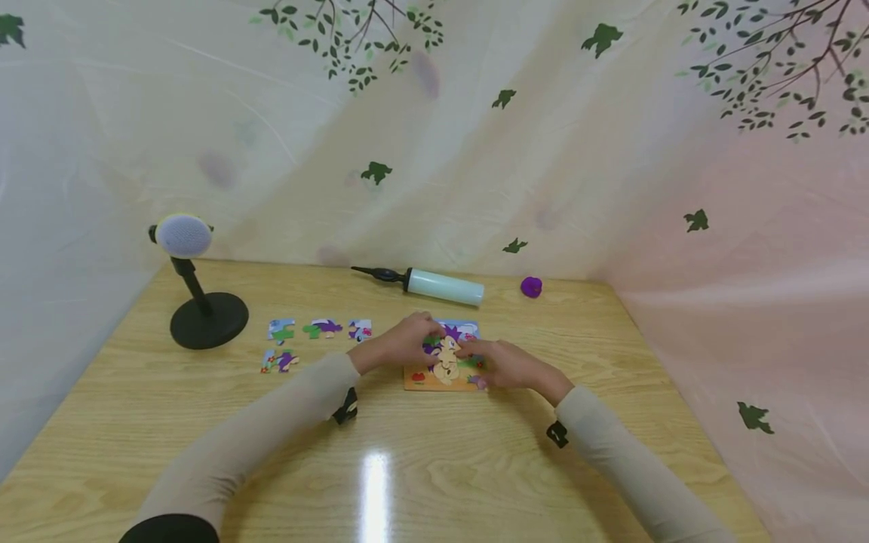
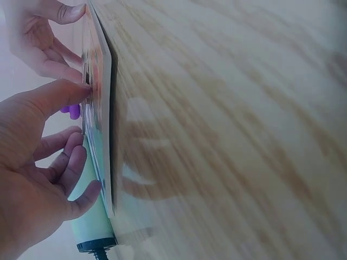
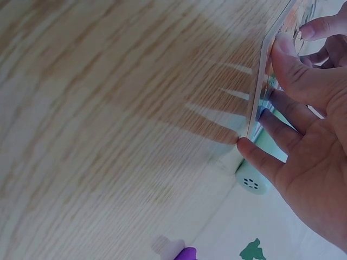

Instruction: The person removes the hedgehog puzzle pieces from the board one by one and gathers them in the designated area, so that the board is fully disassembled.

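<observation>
A jigsaw puzzle board with a cartoon picture in orange, purple and green lies flat on the table. My left hand is over its upper left part. In the left wrist view, the thumb and bent fingertips of that hand rest on the picture surface. At the right side is my right hand, its thumb and index finger reaching onto the picture. The right wrist view shows its other fingers spread along the board's edge. Both palms partly hide the picture.
Several loose jigsaw pieces lie left of the board. Behind it is a pale-blue hand pump with a black nozzle, and a small purple object. A round-headed device on a black stand stands at the left. A leaf-patterned curtain hangs behind.
</observation>
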A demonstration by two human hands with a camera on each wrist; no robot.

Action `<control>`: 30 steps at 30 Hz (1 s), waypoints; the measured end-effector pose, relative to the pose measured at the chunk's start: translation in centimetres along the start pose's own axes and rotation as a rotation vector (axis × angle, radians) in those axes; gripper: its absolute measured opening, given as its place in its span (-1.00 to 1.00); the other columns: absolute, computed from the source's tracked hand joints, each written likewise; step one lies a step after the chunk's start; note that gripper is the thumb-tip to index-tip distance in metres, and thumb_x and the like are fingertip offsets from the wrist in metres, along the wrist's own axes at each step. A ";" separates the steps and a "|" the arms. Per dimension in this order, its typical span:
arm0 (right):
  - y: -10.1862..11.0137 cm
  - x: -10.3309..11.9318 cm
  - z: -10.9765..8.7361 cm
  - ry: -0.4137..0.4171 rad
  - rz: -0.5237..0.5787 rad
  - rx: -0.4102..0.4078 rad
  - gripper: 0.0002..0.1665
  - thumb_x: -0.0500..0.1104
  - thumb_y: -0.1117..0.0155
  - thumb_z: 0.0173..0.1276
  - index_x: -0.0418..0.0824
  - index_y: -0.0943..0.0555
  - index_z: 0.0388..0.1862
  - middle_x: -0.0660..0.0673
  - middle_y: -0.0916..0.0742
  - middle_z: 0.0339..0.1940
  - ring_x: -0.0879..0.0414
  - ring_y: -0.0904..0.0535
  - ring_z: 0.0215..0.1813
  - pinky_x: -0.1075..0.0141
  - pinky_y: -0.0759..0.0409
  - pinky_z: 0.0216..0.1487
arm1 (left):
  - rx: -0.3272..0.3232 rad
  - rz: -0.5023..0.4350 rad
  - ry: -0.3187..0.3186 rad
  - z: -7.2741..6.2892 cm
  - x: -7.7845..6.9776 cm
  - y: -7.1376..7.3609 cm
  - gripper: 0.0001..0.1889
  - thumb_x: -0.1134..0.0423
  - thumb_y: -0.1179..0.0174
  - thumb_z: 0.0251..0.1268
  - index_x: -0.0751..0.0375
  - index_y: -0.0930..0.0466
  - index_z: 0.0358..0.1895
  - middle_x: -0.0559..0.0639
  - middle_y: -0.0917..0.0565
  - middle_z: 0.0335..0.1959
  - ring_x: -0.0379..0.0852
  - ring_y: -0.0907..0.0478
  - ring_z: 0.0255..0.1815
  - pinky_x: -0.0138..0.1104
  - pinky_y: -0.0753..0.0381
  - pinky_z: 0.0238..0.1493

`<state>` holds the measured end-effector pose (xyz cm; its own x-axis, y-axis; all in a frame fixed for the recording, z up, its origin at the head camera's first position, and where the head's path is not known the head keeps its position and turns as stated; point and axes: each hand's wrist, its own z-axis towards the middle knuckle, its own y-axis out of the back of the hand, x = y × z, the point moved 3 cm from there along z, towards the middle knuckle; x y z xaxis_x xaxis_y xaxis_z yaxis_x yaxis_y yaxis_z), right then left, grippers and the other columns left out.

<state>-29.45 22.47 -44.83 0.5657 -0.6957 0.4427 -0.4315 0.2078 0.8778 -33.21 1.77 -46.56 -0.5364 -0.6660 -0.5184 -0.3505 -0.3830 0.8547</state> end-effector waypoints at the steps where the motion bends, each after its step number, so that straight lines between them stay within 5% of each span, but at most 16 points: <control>1: 0.0 0.0 0.0 0.001 0.002 0.001 -0.37 -0.31 -0.43 0.31 -0.21 -0.53 0.37 -0.29 -0.40 0.56 -0.28 -0.33 0.54 -0.15 -0.33 0.48 | 0.002 -0.004 0.005 0.0 0.0 0.0 -0.50 0.11 -0.43 0.26 0.18 -0.61 0.23 0.00 -0.56 -0.01 -0.10 -0.45 0.05 -0.22 -0.55 0.13; 15: 0.0 -0.2 0.0 -0.028 0.024 0.015 -0.38 -0.32 -0.41 0.33 -0.20 -0.53 0.37 -0.27 -0.38 0.58 -0.27 -0.32 0.55 -0.14 -0.31 0.50 | 0.007 0.010 0.031 -0.1 -0.1 0.1 -0.54 0.11 -0.46 0.22 0.24 -0.69 0.14 0.00 -0.57 -0.12 -0.13 -0.42 -0.08 -0.26 -0.51 0.06; 23: -0.1 0.0 0.0 -0.026 0.038 0.017 -0.38 -0.33 -0.39 0.34 -0.21 -0.52 0.38 -0.26 -0.37 0.58 -0.25 -0.29 0.57 -0.13 -0.29 0.51 | -0.015 0.029 -0.025 -0.3 0.2 0.0 -0.57 0.08 -0.45 0.21 0.23 -0.72 0.09 -0.02 -0.56 -0.14 -0.13 -0.41 -0.11 -0.29 -0.48 -0.03; 30: -0.2 -0.1 0.0 -0.007 0.010 0.002 -0.37 -0.33 -0.40 0.33 -0.21 -0.53 0.38 -0.27 -0.39 0.57 -0.26 -0.31 0.56 -0.13 -0.31 0.50 | -0.059 0.140 -0.080 -0.8 0.0 0.2 -0.58 0.02 -0.44 0.19 0.16 -0.73 0.05 -0.02 -0.58 -0.12 -0.13 -0.42 -0.11 -0.23 -0.48 -0.01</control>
<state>-29.38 22.47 -45.05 0.5562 -0.6987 0.4500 -0.4381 0.2136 0.8732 -32.68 1.15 -46.36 -0.6369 -0.6633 -0.3930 -0.2235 -0.3290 0.9175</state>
